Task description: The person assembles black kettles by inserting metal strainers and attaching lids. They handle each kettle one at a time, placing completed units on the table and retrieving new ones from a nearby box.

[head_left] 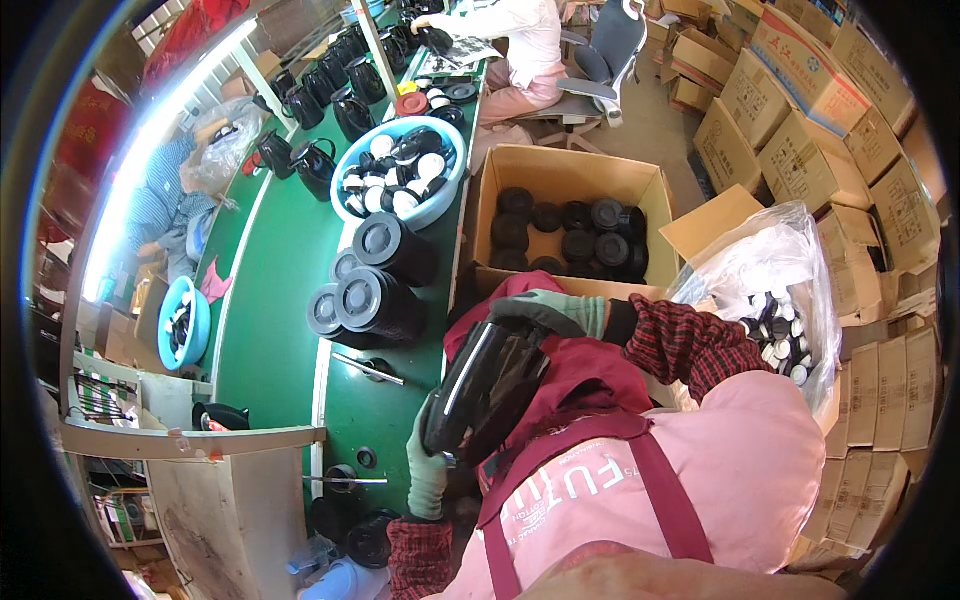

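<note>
Glossy black kettle body [485, 385] lies tilted in lap, left hand [428, 470] and right hand [550, 308] both clamped on it.

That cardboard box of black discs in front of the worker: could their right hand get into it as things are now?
Probably yes. The open box has its flaps folded out and nothing covers the black discs. But the gloved right hand is busy on the black part, which the left hand supports.

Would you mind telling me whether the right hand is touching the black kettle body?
Touching. The head view shows the gloved right hand wrapped over the top of the black kettle body, with no gap between them.
</note>
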The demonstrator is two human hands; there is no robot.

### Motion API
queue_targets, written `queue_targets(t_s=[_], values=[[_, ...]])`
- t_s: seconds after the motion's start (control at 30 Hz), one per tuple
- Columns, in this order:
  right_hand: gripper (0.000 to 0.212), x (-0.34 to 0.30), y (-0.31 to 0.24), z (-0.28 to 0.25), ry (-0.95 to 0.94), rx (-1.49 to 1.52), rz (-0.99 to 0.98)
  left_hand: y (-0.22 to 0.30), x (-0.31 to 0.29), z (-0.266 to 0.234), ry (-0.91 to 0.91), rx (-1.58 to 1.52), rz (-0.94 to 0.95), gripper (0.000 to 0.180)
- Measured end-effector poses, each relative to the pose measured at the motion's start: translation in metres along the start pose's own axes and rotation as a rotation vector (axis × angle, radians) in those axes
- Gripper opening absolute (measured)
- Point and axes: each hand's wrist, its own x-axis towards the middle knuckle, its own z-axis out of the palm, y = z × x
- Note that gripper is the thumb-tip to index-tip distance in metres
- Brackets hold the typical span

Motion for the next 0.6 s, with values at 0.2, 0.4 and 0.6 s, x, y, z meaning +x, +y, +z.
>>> queue_targets(t_s=[0.2, 0.4, 0.6], values=[[0.047, 0.002, 0.025, -0.007, -0.228, -0.155, -0.022, -0.017, -0.012, -0.006, 0.056, -0.528, -0.182, 0.05], [0.047, 0.001, 0.024, 0.022, -0.295, -0.159, -0.005, -0.026, -0.031, -0.015, 0.098, -0.216, -0.009, 0.058], [0.047, 0.105, -0.018, 0.056, -0.227, -0.347, 0.063, -0.046, -0.04, -0.016, 0.215, 0.252, 0.17, 0.056]])
